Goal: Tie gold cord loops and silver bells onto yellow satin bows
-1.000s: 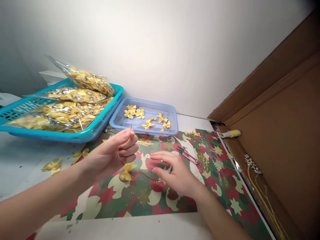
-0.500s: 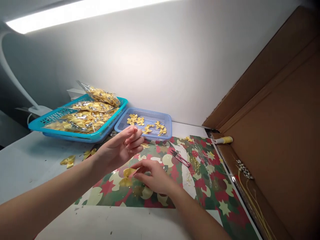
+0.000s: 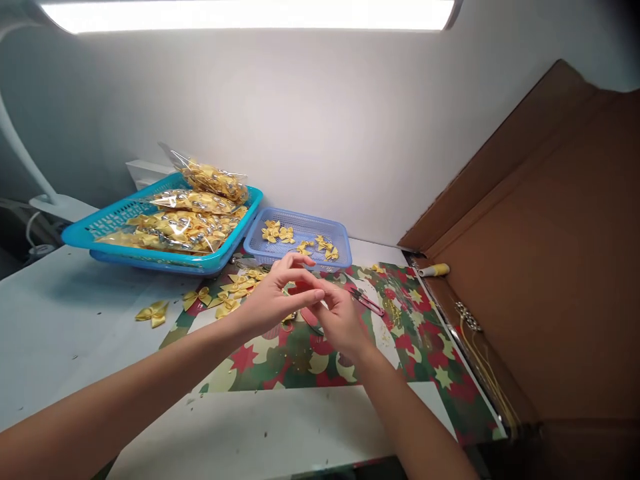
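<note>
My left hand [image 3: 277, 297] is over the patterned sheet [image 3: 280, 357], its fingers curved and parted, thumb stretched toward my right hand. My right hand [image 3: 343, 317] meets it at the fingertips, its fingers bent together; anything between them is hidden or too small to name. Below and behind the hands lie yellow bows [image 3: 240, 285] and a reddish oval piece [image 3: 309, 316]. Just right of the hands rest pink thread snips [image 3: 369, 303]. A blue-violet basket [image 3: 345, 250] with several yellow bows stands behind the hands.
At the left, a turquoise basket [image 3: 75, 235] holds bags of yellow bows [image 3: 185, 230]. Loose bows [image 3: 153, 313] lie on the white table [image 3: 65, 347]. A cardboard wall [image 3: 540, 253] rises at the right, near a yellow-and-white tube [image 3: 435, 270] and silvery beads [image 3: 469, 317]. A lamp [image 3: 250, 15] hangs above.
The view has shifted. My hands, apart before, have come together farther up the sheet. The yellow bow formerly beside my right fingertips no longer shows there.
</note>
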The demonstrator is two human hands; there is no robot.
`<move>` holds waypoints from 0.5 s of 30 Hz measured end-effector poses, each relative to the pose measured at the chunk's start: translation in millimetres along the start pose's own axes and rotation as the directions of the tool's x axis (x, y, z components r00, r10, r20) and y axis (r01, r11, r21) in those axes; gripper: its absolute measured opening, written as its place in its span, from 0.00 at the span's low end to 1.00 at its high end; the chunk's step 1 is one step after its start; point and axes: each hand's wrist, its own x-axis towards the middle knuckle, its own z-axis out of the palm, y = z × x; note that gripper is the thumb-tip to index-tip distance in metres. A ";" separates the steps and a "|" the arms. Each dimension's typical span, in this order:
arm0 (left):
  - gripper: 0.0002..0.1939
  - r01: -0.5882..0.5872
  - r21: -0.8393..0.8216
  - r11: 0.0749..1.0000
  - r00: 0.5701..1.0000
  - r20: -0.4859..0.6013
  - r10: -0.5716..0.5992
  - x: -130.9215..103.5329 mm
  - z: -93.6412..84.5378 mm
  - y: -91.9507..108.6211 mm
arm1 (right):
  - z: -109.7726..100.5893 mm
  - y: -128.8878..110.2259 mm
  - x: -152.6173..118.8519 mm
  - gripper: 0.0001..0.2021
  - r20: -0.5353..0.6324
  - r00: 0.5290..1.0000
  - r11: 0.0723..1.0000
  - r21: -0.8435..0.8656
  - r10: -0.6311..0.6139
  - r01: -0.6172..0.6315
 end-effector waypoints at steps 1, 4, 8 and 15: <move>0.11 -0.005 -0.016 1.000 1.000 0.002 0.005 1.4 -0.8 -0.6 | 1.6 -0.7 -0.4 0.18 -0.034 0.999 1.000 -0.002 -0.008 0.008; 0.12 -0.008 -0.076 0.997 1.000 -0.007 0.007 3.3 -1.1 -2.4 | 4.2 1.7 -2.2 0.18 -0.113 0.993 1.000 0.005 0.019 -0.019; 0.12 0.009 -0.117 0.993 1.000 0.022 -0.007 0.8 3.2 1.6 | 9.0 5.0 -3.2 0.20 -0.197 0.978 0.996 0.075 0.064 -0.050; 0.16 -0.127 -0.061 0.990 0.990 0.050 0.130 3.5 1.5 3.6 | 15.2 -5.5 -9.3 0.23 -0.295 0.954 0.983 0.181 0.053 0.002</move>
